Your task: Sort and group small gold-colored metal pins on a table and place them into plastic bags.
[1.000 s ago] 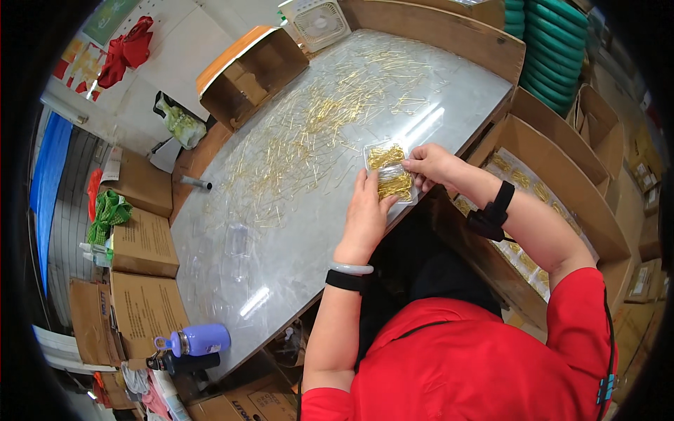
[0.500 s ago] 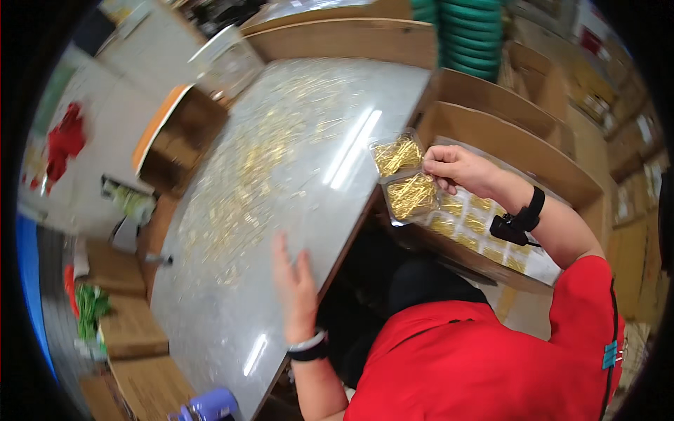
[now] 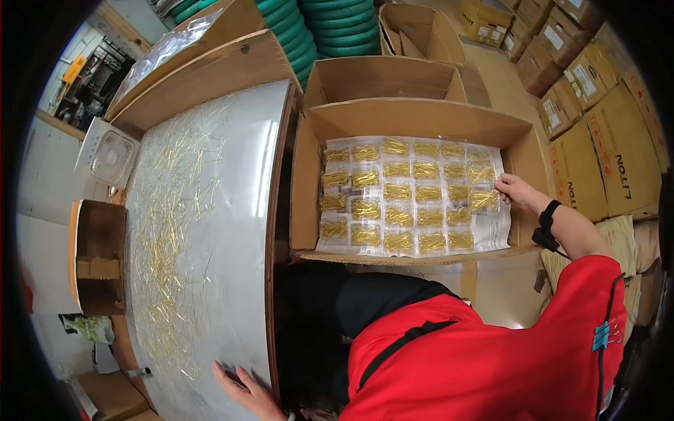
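My right hand (image 3: pixel 518 191) pinches the right edge of a clear plastic tray of thin gold pins (image 3: pixel 483 200). That tray is at the right end of rows of similar gold-pin packs (image 3: pixel 396 190) inside an open cardboard box (image 3: pixel 414 111). White printed paper (image 3: pixel 449 254) lies beneath the packs. My left hand (image 3: pixel 247 394) is at the near right edge of the grey metal table (image 3: pixel 235 231), fingers apart and holding nothing. Loose gold pins (image 3: pixel 165 245) are scattered along the left and middle of the tabletop.
More open cartons (image 3: pixel 382 78) and stacked green coils (image 3: pixel 337 28) stand behind the box. Sealed cartons (image 3: pixel 597 151) are piled on the right. A white fan (image 3: pixel 112 156) and an open orange-edged box (image 3: pixel 98 242) border the table's left side.
My view has turned toward the box. My right hand has carried the tray of gold pins from beside the table edge into the box's right side. My left hand is now lower in view.
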Tool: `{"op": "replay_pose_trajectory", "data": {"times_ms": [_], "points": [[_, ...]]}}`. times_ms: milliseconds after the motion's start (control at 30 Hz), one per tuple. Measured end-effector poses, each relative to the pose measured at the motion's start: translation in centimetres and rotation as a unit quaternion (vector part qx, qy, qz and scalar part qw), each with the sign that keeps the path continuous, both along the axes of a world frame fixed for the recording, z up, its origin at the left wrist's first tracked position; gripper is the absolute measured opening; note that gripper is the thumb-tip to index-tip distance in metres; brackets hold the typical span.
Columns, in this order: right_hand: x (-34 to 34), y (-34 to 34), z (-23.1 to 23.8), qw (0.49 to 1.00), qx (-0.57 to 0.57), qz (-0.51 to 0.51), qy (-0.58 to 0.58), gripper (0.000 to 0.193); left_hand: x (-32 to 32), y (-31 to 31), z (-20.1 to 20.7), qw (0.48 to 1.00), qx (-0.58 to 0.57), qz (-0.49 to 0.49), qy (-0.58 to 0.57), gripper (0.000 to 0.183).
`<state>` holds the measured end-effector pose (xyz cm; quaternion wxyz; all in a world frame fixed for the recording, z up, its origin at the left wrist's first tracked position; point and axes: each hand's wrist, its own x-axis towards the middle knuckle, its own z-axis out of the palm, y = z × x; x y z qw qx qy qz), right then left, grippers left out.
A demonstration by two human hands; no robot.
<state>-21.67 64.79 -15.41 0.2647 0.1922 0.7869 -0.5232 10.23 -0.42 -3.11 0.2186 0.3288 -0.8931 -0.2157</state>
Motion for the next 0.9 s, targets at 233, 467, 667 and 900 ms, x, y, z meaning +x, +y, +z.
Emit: {"op": "replay_pose_trajectory", "data": {"times_ms": [233,467,667,900], "points": [[-0.2,3.9,-2.5,0.998,0.009,-0.055,-0.038,0.019,-1.4,1.9,1.1,0.989,-0.101,0.013,-0.105,0.054],[-0.3,4.2,-3.1,0.994,0.026,-0.047,-0.091,0.02,0.6,-0.1,-0.9,0.89,-0.335,0.006,-0.309,0.052],[-2.1,5.2,-6.3,0.988,0.083,-0.049,-0.123,0.021,0.5,-0.2,-1.3,0.938,-0.274,-0.039,-0.209,0.052],[-3.0,5.1,-8.2,0.99,0.013,-0.082,-0.113,0.021,2.6,-2.5,-2.4,0.843,-0.416,-0.101,-0.325,0.052]]}}
